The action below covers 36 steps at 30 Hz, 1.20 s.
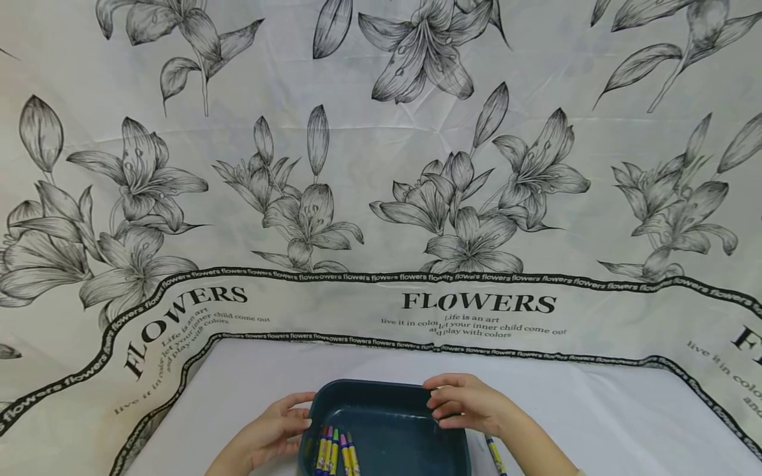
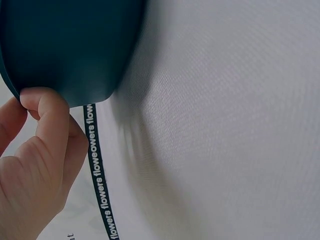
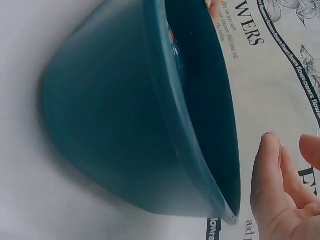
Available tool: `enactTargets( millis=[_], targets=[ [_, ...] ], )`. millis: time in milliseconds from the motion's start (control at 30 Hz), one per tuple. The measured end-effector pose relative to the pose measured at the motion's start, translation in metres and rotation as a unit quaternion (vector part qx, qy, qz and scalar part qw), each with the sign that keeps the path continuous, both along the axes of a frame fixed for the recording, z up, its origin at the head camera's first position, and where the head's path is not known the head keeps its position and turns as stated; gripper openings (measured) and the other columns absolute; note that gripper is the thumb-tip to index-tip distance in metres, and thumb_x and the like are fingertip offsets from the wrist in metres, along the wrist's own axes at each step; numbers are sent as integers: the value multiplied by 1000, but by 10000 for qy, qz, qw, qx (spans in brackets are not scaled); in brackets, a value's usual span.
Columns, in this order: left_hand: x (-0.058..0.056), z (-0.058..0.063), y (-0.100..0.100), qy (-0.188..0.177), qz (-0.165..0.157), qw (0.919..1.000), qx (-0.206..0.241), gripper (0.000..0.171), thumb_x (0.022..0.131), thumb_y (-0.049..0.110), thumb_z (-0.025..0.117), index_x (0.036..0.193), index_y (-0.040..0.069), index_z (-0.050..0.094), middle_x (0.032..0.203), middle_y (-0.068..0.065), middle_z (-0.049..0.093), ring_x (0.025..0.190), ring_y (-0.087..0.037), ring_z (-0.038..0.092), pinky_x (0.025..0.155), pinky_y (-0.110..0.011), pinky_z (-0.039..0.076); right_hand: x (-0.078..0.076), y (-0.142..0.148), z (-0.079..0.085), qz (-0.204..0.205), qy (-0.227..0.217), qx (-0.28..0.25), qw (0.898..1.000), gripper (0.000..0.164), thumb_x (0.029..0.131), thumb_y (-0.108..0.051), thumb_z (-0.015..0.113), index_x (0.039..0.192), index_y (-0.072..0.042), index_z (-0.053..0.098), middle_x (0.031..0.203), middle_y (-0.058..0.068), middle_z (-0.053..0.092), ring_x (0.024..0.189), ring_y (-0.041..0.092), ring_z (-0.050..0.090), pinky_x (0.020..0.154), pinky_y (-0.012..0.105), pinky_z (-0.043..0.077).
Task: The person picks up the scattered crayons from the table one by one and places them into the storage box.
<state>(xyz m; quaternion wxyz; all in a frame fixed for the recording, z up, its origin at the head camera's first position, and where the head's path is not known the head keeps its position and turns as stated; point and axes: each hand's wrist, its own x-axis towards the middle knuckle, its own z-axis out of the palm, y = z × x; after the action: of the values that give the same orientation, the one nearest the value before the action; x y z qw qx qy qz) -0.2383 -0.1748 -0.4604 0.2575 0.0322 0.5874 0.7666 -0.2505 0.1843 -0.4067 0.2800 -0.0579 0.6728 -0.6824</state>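
Observation:
A dark teal plastic tub [image 1: 389,423] stands on the white tabletop at the bottom of the head view. Inside it, at the left, lie several yellow-wrapped crayons [image 1: 336,453] with differently coloured tips. My left hand [image 1: 270,430] pinches the tub's left rim between thumb and bent fingers; the left wrist view shows this hand [image 2: 42,145] at the edge. By the far right corner is my right hand [image 1: 470,404], its fingers loosely spread; in the right wrist view this hand [image 3: 282,190] is apart from the rim and holds nothing.
One more yellow crayon [image 1: 495,455] lies on the white tabletop [image 1: 571,410], right of the tub, beneath the right forearm. A white cloth [image 1: 345,304] printed with black flowers and lettering hangs behind and borders the table's far edge.

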Motion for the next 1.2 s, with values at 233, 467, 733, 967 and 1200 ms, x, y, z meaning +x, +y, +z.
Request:
enactTargets(
  millis=[233, 467, 733, 967, 1200],
  targets=[
    [0, -1, 1, -68, 79, 9999, -58, 61, 88, -2, 55, 141, -3, 25, 104, -9, 55, 88, -14, 56, 70, -26, 49, 2, 13, 2, -85, 103, 113, 9998, 39, 89, -13, 56, 124, 4, 50, 88, 5, 63, 75, 12, 62, 69, 29, 53],
    [1, -3, 1, -27, 103, 9999, -66, 61, 87, -2, 57, 141, -2, 27, 103, -8, 54, 87, -13, 55, 71, -26, 49, 6, 25, 4, -157, 55, 15, 9999, 38, 89, -12, 55, 123, 3, 50, 88, 5, 63, 75, 12, 63, 68, 27, 53],
    [1, -3, 1, -30, 117, 9999, -33, 60, 87, -2, 56, 140, -2, 28, 101, -8, 53, 86, -13, 54, 70, -26, 49, 8, 37, 3, -178, 36, 10, 9998, 31, 89, -11, 55, 119, -1, 54, 89, 5, 63, 75, 11, 63, 67, 26, 53],
    [1, -2, 2, -9, 79, 10000, -19, 61, 87, -2, 56, 141, -2, 27, 103, -8, 54, 88, -14, 56, 68, -26, 49, 11, 50, 0, -161, -38, 49, 9999, 28, 90, -11, 55, 117, -4, 57, 88, 4, 63, 76, 11, 62, 70, 27, 53],
    [3, -2, 1, 42, 72, 10000, -13, 60, 87, -2, 55, 140, -2, 28, 104, -8, 55, 89, -14, 56, 69, -25, 49, 15, 63, -2, -195, -17, 159, 9997, 29, 88, -13, 58, 116, -5, 58, 89, 4, 63, 78, 12, 61, 70, 28, 53]
  ],
)
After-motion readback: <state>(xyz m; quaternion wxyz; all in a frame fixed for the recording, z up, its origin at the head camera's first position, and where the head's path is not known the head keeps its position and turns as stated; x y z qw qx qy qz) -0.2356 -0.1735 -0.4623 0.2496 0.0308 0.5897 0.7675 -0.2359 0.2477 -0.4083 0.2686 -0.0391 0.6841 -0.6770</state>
